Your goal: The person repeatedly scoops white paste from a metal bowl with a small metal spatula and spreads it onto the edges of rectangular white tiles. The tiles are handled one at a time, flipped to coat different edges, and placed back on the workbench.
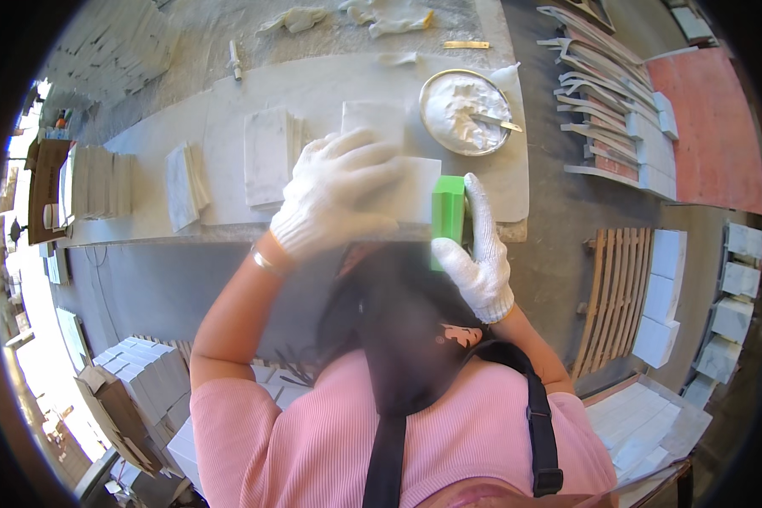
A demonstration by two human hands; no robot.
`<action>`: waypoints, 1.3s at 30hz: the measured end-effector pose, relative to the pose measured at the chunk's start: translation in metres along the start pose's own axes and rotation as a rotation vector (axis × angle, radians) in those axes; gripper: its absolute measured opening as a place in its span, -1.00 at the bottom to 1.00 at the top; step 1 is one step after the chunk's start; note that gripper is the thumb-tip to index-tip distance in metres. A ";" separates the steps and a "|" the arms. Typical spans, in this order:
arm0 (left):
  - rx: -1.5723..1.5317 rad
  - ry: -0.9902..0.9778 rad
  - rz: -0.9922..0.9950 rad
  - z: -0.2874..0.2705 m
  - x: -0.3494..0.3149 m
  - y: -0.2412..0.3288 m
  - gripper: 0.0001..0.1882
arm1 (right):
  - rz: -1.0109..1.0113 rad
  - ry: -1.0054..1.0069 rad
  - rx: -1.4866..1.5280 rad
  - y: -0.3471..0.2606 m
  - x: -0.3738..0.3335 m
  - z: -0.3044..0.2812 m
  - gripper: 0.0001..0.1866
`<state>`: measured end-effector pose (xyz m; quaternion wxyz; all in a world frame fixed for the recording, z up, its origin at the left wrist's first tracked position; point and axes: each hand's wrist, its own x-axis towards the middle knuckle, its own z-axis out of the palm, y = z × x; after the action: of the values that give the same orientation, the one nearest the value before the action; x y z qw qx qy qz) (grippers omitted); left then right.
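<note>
My left hand (337, 186), in a white knit glove, is over a white tile (418, 188) near the table's front edge. Its fingers are stretched out and slightly blurred, and whether they touch the tile I cannot tell. In my right hand (481, 262), also gloved, is a bright green block (449, 212) with angled sides, held upright between thumb and fingers at the tile's right end. Just beyond my left fingers lies another pale tile (372, 118). A round bowl (424, 118) of white paste stands at the far right, with a putty knife (498, 123) lying in the paste.
Marbled tiles (267, 157) stand to the left on the table (220, 106), with more stacks (102, 182) farther left. A yellowish strip (467, 45) and crumpled gloves (389, 17) lie at the back. Right of the table are a wooden pallet (618, 292) and stacked white boxes (659, 296).
</note>
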<state>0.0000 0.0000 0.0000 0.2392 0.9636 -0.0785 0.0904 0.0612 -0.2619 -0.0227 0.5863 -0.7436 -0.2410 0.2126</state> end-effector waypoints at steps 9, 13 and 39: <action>0.010 -0.003 -0.006 -0.006 0.002 0.003 -0.19 | -0.281 0.080 -0.319 0.011 0.034 -0.001 -0.08; -0.022 -0.028 -0.013 -0.004 0.001 0.003 -0.17 | -0.441 -0.012 -0.355 0.005 0.012 -0.004 -0.10; -0.008 -0.050 -0.010 -0.004 0.001 0.006 -0.14 | -0.338 0.036 -0.365 0.011 0.041 -0.012 -0.13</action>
<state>-0.0003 -0.0035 0.0060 0.2414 0.9649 -0.0801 0.0651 0.1022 -0.2483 -0.0325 0.4736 -0.7899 -0.3861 0.0513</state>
